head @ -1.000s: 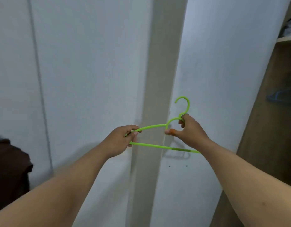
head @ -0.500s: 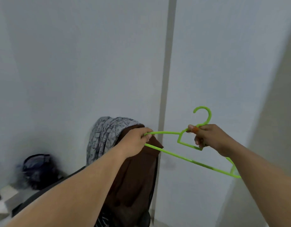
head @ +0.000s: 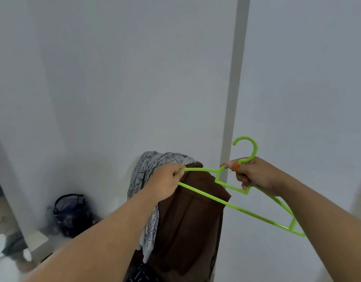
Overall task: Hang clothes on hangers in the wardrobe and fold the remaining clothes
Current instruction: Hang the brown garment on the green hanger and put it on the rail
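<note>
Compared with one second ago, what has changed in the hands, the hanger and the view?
The view swung left, away from the wardrobe: draped clothes and a dark bag on the floor came into sight. The hanger tilted, its right end now lower. Unchanged: the left hand grips the hanger's left end, the right hand holds its neck under the hook.

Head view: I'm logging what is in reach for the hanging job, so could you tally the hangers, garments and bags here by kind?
Hangers: 1, the green hanger, gripped by the left hand and the right hand.
Garments: 2, the brown garment and the grey patterned garment, draped together.
Bags: 1, the dark bag on the floor.
Total: 4
</note>
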